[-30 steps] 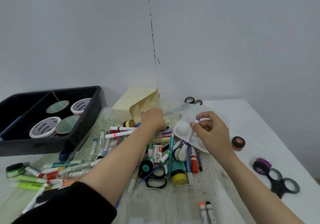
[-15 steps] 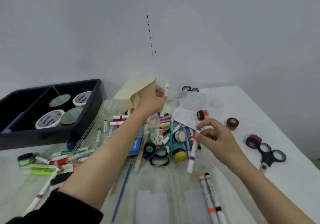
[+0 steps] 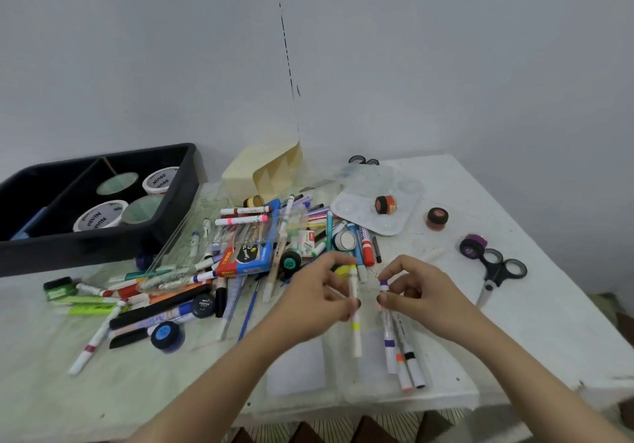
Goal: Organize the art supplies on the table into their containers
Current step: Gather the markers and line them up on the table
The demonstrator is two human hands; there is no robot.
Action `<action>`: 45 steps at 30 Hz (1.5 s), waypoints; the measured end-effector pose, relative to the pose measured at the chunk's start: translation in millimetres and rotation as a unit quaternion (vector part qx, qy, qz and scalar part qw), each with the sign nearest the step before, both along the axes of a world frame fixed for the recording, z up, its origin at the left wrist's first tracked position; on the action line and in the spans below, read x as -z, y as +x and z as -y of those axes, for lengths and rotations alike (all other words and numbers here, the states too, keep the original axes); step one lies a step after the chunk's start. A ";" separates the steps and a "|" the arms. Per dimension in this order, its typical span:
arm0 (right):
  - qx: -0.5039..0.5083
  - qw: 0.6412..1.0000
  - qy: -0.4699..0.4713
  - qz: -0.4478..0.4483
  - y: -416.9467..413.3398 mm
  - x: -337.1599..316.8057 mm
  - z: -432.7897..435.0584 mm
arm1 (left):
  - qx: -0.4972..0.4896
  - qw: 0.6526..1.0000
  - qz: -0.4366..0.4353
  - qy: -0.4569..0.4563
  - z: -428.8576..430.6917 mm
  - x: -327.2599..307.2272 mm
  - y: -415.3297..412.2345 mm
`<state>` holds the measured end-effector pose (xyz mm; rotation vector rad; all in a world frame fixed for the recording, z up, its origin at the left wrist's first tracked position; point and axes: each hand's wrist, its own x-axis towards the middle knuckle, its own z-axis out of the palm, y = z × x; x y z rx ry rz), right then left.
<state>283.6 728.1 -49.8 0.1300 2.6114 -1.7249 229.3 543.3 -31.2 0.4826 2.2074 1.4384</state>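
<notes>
Two markers are in the hands, one each, both over the near middle of the table (image 3: 514, 322). The left hand (image 3: 315, 298) pinches a white marker with a yellow band (image 3: 355, 336) between thumb and curled fingers, gripping it around its upper half. Its long axis runs almost straight from far to near, with the yellow-tipped end pointing away from the person and the plain end pointing back toward them over a clear plastic case (image 3: 336, 374). I cannot tell whether that lower end touches the case. The right hand (image 3: 422, 295) grips a white marker with purple bands (image 3: 388, 343) near its top, fingers curled round it. This marker lies nearly parallel to the first and just to its right, its lower end reaching down beside an orange-banded marker (image 3: 403, 370) and a black-banded marker (image 3: 413, 367) that lie side by side in the case. Beyond the hands a jumble of pens, markers and small pots is spread across the table, with a blue crayon box (image 3: 250, 254) among them. A black tray (image 3: 85, 247) with round tubs stands at the far left, a cream box (image 3: 254, 171) behind the pile, and scissors (image 3: 497, 271) lie well to the right.
</notes>
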 end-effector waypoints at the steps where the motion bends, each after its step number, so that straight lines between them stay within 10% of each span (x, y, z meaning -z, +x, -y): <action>1: 0.001 1.000 0.002 -0.001 0.6 0.7 0.1 | 0.004 1.000 0.004 -0.005 -1.1 4.8 4.6; 45: -0.199 0.944 0.263 -0.009 33.2 27.6 -14.6 | -0.051 0.998 0.038 -0.002 -5.0 36.9 17.6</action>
